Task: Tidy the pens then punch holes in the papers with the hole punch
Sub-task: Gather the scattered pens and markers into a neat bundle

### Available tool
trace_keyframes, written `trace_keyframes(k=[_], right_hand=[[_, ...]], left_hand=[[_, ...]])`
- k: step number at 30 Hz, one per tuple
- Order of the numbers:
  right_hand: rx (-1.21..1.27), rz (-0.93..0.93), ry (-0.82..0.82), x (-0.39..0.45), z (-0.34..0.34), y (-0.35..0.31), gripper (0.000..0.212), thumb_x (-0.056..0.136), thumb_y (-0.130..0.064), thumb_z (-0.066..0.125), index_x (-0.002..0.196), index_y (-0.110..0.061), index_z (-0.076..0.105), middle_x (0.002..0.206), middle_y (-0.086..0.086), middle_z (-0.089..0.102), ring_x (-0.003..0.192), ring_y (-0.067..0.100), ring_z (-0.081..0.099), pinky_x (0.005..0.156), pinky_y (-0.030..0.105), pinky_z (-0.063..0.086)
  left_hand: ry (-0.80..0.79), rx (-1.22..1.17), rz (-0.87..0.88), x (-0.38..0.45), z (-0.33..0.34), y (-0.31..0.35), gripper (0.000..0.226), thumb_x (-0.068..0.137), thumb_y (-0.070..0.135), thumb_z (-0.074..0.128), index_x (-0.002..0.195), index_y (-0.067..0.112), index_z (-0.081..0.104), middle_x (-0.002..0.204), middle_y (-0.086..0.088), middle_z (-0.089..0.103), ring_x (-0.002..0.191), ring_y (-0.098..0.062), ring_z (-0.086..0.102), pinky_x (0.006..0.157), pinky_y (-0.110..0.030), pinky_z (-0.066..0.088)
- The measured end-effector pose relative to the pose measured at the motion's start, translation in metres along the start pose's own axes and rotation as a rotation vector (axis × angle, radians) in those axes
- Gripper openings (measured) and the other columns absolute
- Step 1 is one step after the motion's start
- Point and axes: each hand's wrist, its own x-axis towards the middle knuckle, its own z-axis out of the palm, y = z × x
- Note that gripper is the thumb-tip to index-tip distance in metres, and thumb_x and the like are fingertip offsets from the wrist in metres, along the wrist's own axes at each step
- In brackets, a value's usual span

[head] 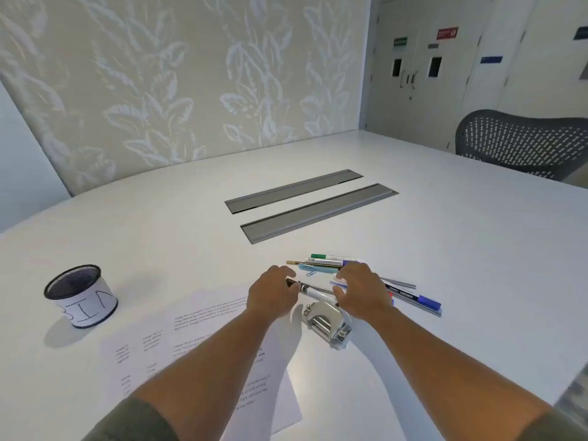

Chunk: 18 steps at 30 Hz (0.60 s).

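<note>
Papers lie on white table by patterned wall.

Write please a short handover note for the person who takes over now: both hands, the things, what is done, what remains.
Left hand: fingers on the end of a white pen.
Right hand: open, over the loose pens.
Hole punch: on the table, just behind the hands.
Papers: flat, under the left forearm, no holes visible.
Mesh cup: far left.
Done: nothing finished.
Left: gather pens, punch papers.

White table, leaf-patterned wall, mesh chair, double doors behind
</note>
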Motion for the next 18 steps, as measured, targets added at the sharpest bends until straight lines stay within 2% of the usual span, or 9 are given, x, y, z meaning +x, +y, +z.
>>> trace_keyframes(k=[5, 9, 11, 15, 18], right_hand=[[-0.064, 0.023, 0.048, -0.003, 0.006, 0.018, 0.048, 0.089, -0.049, 0.057, 0.130, -0.024, 0.058, 0.144, -0.001, 0.048, 0.139, 0.021, 0.033, 0.111, 0.038, 0.032], [-0.113, 0.079, 0.047, -0.004, 0.015, 0.033, 0.062, 0.088, -0.065, 0.047, 0.137, -0.028, 0.050, 0.155, -0.001, 0.034, 0.148, 0.023, 0.015, 0.118, 0.053, 0.014], [-0.131, 0.104, 0.025, -0.003, 0.019, 0.038, 0.068, 0.087, -0.071, 0.039, 0.139, -0.028, 0.048, 0.156, -0.001, 0.032, 0.149, 0.023, 0.014, 0.117, 0.056, 0.012], [-0.119, 0.117, 0.033, -0.005, 0.029, 0.043, 0.076, 0.084, -0.073, 0.022, 0.136, -0.024, 0.048, 0.151, 0.000, 0.038, 0.145, 0.023, 0.020, 0.118, 0.051, 0.015], [-0.073, 0.100, 0.027, -0.001, 0.034, 0.047, 0.071, 0.088, -0.068, 0.029, 0.137, -0.020, 0.048, 0.150, 0.002, 0.040, 0.145, 0.023, 0.021, 0.119, 0.045, 0.014]], left_hand=[[-0.060, -0.158, -0.110, 0.011, 0.014, -0.004, 0.031, 0.093, 0.035, 0.063, 0.123, 0.026, 0.066, 0.128, 0.000, 0.057, 0.116, -0.018, 0.059, 0.093, -0.027, 0.043], [-0.062, -0.198, -0.127, 0.025, 0.017, -0.005, 0.037, 0.084, 0.029, 0.075, 0.121, 0.024, 0.069, 0.127, -0.002, 0.057, 0.109, -0.019, 0.063, 0.088, -0.025, 0.045], [-0.077, -0.194, -0.124, 0.032, 0.020, -0.005, 0.043, 0.079, 0.033, 0.080, 0.120, 0.025, 0.070, 0.126, -0.001, 0.058, 0.106, -0.019, 0.064, 0.088, -0.027, 0.049], [-0.086, -0.161, -0.087, 0.042, 0.028, -0.004, 0.058, 0.073, 0.044, 0.085, 0.124, 0.028, 0.064, 0.120, 0.001, 0.050, 0.109, -0.018, 0.061, 0.092, -0.033, 0.051], [-0.073, -0.124, -0.022, 0.050, 0.034, -0.004, 0.062, 0.073, 0.047, 0.085, 0.126, 0.028, 0.058, 0.114, 0.004, 0.045, 0.114, -0.018, 0.055, 0.088, -0.031, 0.048]])
